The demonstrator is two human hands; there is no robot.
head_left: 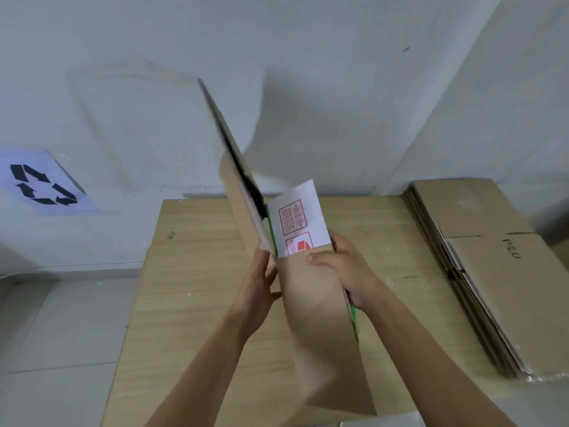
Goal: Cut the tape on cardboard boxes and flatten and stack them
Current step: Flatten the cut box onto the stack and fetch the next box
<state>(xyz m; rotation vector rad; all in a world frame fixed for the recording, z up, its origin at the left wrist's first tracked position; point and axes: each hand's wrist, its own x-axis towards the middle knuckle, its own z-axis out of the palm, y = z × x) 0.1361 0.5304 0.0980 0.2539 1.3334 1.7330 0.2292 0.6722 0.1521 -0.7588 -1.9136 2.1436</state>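
Note:
A brown cardboard box (320,328), collapsed nearly flat, stands upright on edge above the wooden table (191,297). It has a white panel with red printing and a green edge near its middle. My right hand (338,266) grips its right side, thumb across the brown face and fingers behind. My left hand (261,282) presses against its left side with fairly straight fingers. A long flap rises up and left, blurred. A stack of flattened boxes (492,272) lies at the table's right end.
A white wall stands just behind the table. A sheet with a black recycling symbol (43,183) lies on the pale floor at the left. A pale flat object (381,420) shows at the bottom edge.

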